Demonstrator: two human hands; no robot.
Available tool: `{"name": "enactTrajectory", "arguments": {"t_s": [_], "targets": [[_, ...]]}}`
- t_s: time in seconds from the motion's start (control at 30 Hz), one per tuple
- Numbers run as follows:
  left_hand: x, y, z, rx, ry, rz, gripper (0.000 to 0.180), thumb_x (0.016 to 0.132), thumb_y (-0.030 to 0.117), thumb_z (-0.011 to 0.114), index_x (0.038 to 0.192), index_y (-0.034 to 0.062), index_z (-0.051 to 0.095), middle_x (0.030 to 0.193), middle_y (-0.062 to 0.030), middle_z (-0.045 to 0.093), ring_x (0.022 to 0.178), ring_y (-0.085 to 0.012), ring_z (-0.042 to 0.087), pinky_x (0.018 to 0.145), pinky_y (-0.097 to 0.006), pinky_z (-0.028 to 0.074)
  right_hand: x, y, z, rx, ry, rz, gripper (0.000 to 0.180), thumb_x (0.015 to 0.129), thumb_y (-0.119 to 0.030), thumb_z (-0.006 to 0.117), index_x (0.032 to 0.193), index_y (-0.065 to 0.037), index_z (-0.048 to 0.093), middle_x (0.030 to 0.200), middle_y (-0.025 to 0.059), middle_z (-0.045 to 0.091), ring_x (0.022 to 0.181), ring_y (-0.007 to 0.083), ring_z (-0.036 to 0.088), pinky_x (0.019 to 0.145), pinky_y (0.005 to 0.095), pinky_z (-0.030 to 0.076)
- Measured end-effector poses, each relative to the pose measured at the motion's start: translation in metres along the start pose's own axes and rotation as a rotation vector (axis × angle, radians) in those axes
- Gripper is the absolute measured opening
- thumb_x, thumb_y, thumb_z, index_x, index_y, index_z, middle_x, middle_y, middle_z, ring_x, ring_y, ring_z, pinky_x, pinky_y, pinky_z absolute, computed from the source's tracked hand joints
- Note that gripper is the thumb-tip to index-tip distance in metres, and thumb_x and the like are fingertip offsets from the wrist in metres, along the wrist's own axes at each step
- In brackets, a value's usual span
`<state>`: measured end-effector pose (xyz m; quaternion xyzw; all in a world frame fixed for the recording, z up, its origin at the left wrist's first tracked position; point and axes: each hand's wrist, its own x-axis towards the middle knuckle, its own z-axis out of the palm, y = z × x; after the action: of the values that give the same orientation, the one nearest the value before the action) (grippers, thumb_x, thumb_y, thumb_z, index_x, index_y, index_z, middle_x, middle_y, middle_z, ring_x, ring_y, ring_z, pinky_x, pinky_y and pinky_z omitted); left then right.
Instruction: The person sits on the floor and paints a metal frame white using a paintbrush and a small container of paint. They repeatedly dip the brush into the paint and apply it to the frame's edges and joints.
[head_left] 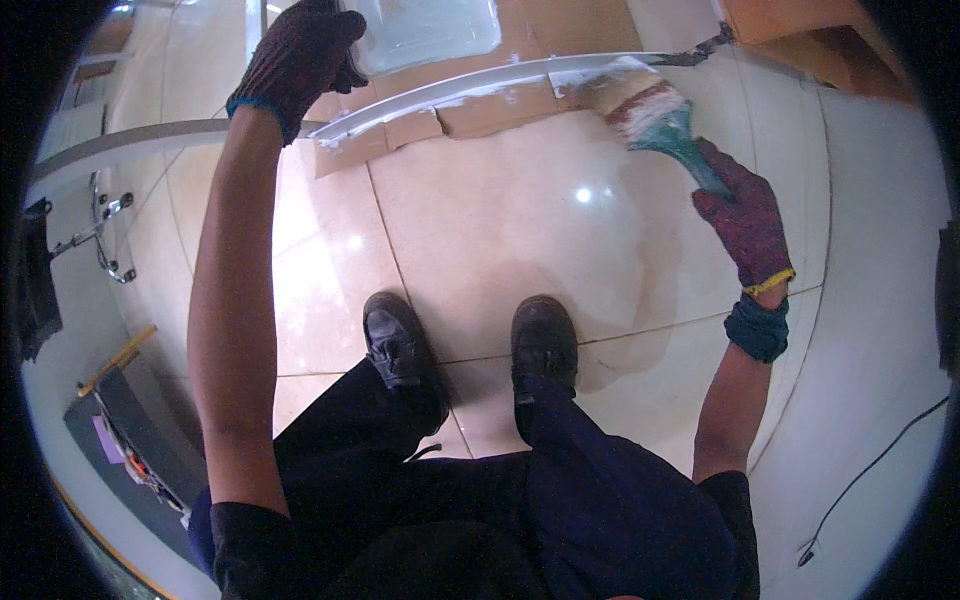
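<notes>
My right hand (745, 215), in a dark red knitted glove with a yellow cuff edge, is closed round the green handle of a wide paintbrush (664, 130). Its whitish bristles, slightly blurred, are at the right end of a long, thin white strip (440, 105). Under the strip lies brown cardboard (480, 116) smeared with white. My left hand (300, 60), in a dark glove with a blue cuff, hovers near the strip's left part. Its fingers are bent but apart, with nothing visible between them. Beside it is a translucent tray (430, 35) with pale contents, cut by the top edge.
Shiny beige floor tiles (480, 220) lie under my dark shoes (545, 340). A curved grey bar (130, 145) and chrome legs (110, 235) stand at left, above a grey bin-like box (140, 430). An orange-brown carton (820, 45) is far right; a black cable (870, 480) hangs near right.
</notes>
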<state>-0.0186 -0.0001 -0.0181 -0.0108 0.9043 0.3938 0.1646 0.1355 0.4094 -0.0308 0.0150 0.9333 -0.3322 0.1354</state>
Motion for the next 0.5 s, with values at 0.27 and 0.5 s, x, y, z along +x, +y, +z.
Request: {"name": "enactTrajectory", "arguments": {"t_s": [0.27,0.5], "targets": [[0.000,0.002,-0.011,0.214,0.014,0.166,0.020,0.089,0.021,0.055,0.096,0.0026,0.057,0.083,-0.0109,0.059,0.065,-0.0202,0.066,0.051,-0.028,0.055,0.003,0.013,-0.003,-0.102,0.124,0.100,0.051,0.073,-0.013,0.067,0.123,-0.010,0.056,0.110,0.0184,0.062,0.095,0.0330,0.062,0.084,0.0384,0.049],[-0.014,0.011,-0.011,-0.003,0.003,0.020,0.023,0.086,0.028,0.058,0.090,0.0054,0.057,0.073,-0.0082,0.057,0.067,-0.0167,0.065,0.050,-0.028,0.052,-0.001,-0.007,0.015,0.051,0.023,-0.084,0.051,0.072,-0.016,0.068,0.122,-0.008,0.056,0.111,0.0185,0.062,0.096,0.0345,0.061,0.086,0.0392,0.048]]}}
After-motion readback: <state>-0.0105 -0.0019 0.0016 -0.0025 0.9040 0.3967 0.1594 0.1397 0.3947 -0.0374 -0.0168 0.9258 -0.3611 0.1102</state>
